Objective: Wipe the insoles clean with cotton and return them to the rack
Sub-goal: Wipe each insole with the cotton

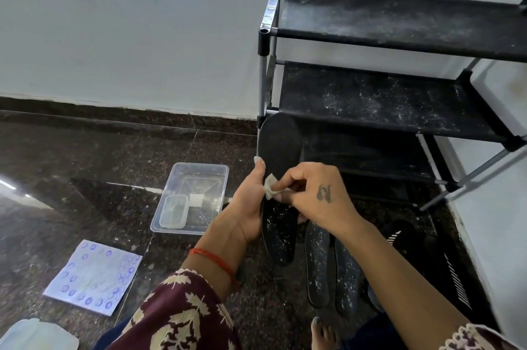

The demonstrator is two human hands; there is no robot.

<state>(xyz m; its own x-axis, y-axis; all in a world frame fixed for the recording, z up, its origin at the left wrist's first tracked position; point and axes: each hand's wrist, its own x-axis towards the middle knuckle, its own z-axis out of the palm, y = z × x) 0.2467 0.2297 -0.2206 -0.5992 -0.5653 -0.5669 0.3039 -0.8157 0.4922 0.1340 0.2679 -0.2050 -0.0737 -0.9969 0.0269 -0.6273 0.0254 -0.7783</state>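
— While it is held up off the floor, where exactly is the long black foam insole [281, 150]?
— Just in front of the lower left corner of the black fabric-shelved metal rack [399, 27], toe end up. The upper half looks plain dark; the lower half is flecked with white specks.
— And the hands?
— The left hand [249, 201] grips the insole along its left edge, thumb up the side. The right hand [313, 193] pinches a small white cotton pad [271, 189] against the insole's middle, fingers curled round it.
— Any other insoles?
— Two more dark speckled insoles [318, 261] lie side by side on the polished dark granite floor [85, 164], just right of the held one. Beside them, further right, is a black shoe with white stripes [453, 278], under the rack.
— What lies to the left?
— A clear rectangular plastic tub [196, 178] with a smaller lidded clear box [173, 211] inside it, near the left hand. Nearer the person, a white sheet printed with blue round marks [94, 278], and a pale plastic lid [34, 335] at the bottom corner.
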